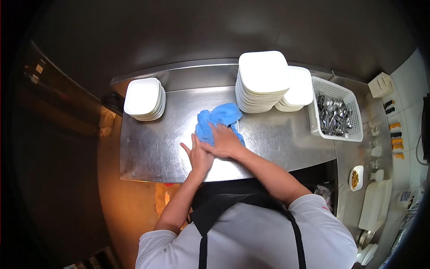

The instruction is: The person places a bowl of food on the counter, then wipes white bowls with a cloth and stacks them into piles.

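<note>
Steel table (179, 112) gleams against a dark wall (188, 31) before those of us in the kitchen, as a worker in a white shirt (264, 233) and black apron (237, 190) stands at its near edge. Near the middle of the tabletop lies a crumpled blue cloth (225, 113), with the right hand (225, 141) pressed onto it; I cannot tell whether its fingers close around the folds. Just beside it, the left hand (200, 158) has its thumb spread, its grip partly hidden by the right. White plates (142, 95) are stacked to the left; two more stacks (264, 74) stand to the right, beside a white basket (355, 125) of cutlery (333, 117)
</note>
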Action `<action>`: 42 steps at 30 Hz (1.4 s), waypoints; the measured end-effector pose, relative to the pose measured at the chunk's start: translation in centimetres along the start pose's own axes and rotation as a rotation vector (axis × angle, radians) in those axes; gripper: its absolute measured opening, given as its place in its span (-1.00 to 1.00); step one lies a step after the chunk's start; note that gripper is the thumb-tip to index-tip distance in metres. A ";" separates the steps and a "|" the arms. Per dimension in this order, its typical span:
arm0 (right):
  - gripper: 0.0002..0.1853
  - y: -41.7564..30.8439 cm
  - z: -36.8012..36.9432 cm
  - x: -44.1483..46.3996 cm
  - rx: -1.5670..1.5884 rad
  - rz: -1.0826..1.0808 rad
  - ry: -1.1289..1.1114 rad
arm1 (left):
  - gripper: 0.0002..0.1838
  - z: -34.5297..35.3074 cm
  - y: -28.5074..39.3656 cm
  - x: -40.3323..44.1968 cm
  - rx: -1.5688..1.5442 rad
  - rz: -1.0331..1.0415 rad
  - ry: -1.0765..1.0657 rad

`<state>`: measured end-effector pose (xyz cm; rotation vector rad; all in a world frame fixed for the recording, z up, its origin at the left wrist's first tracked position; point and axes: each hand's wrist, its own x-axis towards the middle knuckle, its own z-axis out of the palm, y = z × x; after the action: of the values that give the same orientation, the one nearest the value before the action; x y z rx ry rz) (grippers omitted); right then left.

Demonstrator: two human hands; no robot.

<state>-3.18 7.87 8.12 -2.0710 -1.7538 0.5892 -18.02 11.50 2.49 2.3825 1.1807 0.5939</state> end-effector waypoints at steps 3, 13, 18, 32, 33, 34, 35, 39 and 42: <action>-0.07 -1.6 -1.9 0.8 0.429 0.200 -0.252 | -0.05 -1.1 0.3 0.2 0.048 0.011 -0.011; -0.09 0.7 0.9 1.5 -0.132 -0.203 0.303 | 0.08 -1.1 0.3 0.7 0.027 -0.024 0.005; -0.05 -1.5 -1.0 0.7 0.206 0.046 -0.010 | 0.12 0.5 -0.3 0.8 0.093 0.045 0.072; -0.22 1.4 -15.2 -7.3 1.540 -0.132 0.644 | -0.81 -6.5 -2.1 7.4 0.290 0.795 -0.349; -0.21 1.6 -15.4 -7.9 1.507 -0.166 0.696 | -0.80 -6.6 -1.8 7.7 0.234 0.810 -0.392; -0.22 2.5 -14.6 -8.4 1.443 -0.156 0.799 | -0.79 -6.9 -1.3 7.9 0.179 0.826 -0.438; -0.24 3.2 -13.5 -9.0 1.372 -0.136 0.834 | -0.77 -7.3 -0.8 7.9 0.122 0.840 -0.488; -0.33 4.8 -6.2 -11.2 1.023 -0.107 0.762 | -0.73 -8.8 3.8 4.5 -0.574 0.233 -0.519; -0.49 -2.3 -6.7 -8.8 0.377 -0.281 0.902 | -0.71 -7.0 8.2 2.8 -1.013 0.298 -0.184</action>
<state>-2.79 -0.53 15.67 -1.4325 -1.2239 -0.1089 -15.03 10.48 13.19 1.6576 0.2828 0.7944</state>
